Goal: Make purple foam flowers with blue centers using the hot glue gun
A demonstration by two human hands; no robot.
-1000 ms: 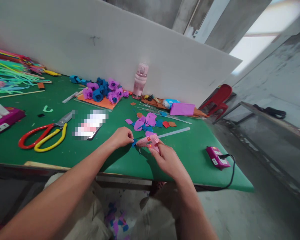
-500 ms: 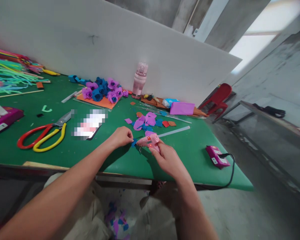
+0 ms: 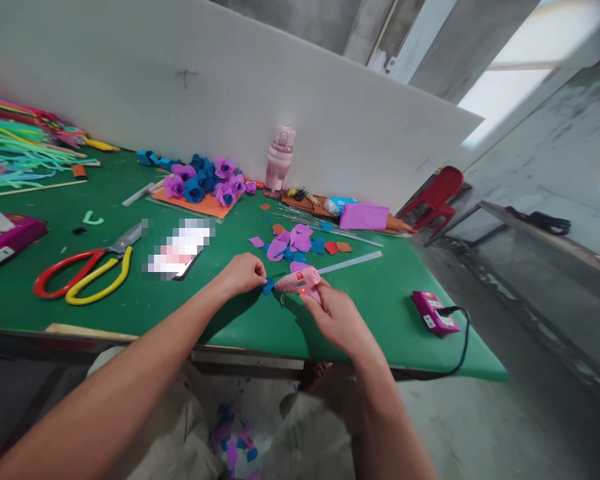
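Note:
My right hand grips a small pink glue gun with a red light on its side and a clear glue stick sticking out behind it. Its nozzle points left at a small blue felt piece that my left hand pinches against the green table. Just beyond the hands lies a heap of purple and blue cut petals, with two orange-red ones at its right.
Red and yellow scissors and a blurred phone lie to the left. Finished purple and blue flowers sit on an orange sheet near a pink bottle. A magenta power box with a black cable sits at the right edge.
The glue gun has crept slightly right and up in my right hand. My left hand keeps its pinch on the blue piece.

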